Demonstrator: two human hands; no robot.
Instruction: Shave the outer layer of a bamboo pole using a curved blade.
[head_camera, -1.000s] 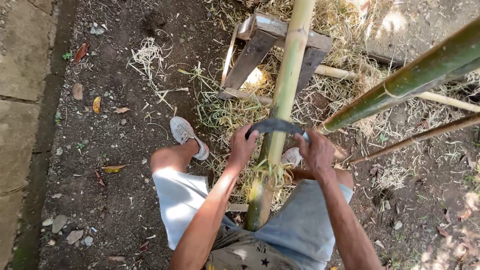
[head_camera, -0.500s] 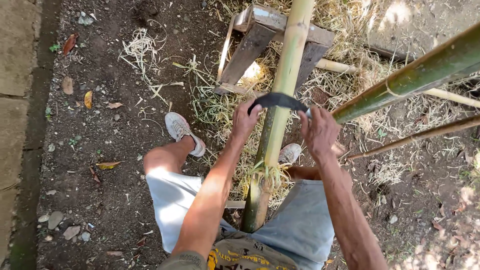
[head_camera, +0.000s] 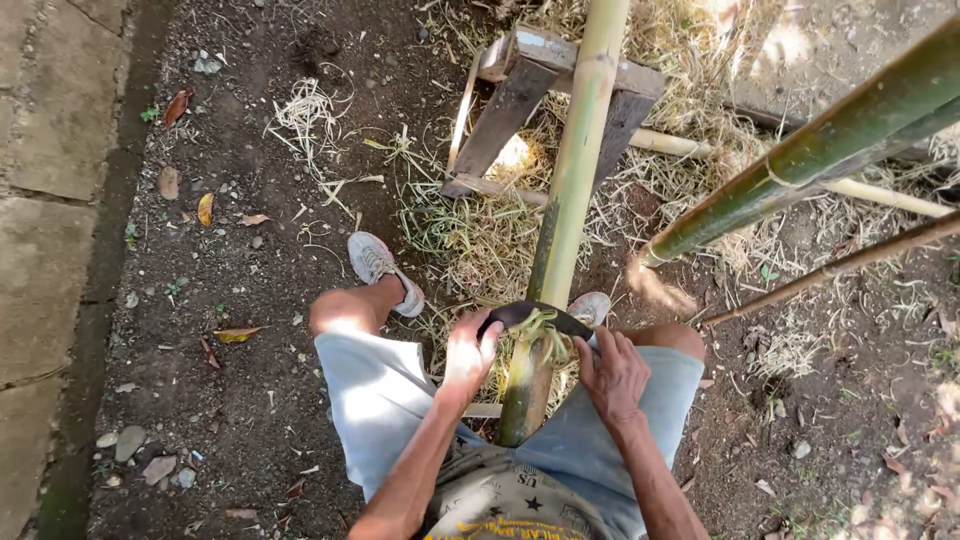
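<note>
blade (head_camera: 535, 316) pulled nearer, crosswise on bamboo pole (head_camera: 565, 215) running away.

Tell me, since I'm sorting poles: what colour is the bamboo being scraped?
Pale yellow-green bamboo pole, seen in the head view.

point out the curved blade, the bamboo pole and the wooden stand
curved blade (head_camera: 512, 313), head view, dark arc left of the pole
bamboo pole (head_camera: 580, 165), head view, pale mid shaft
wooden stand (head_camera: 505, 115), head view, its left leg
</note>
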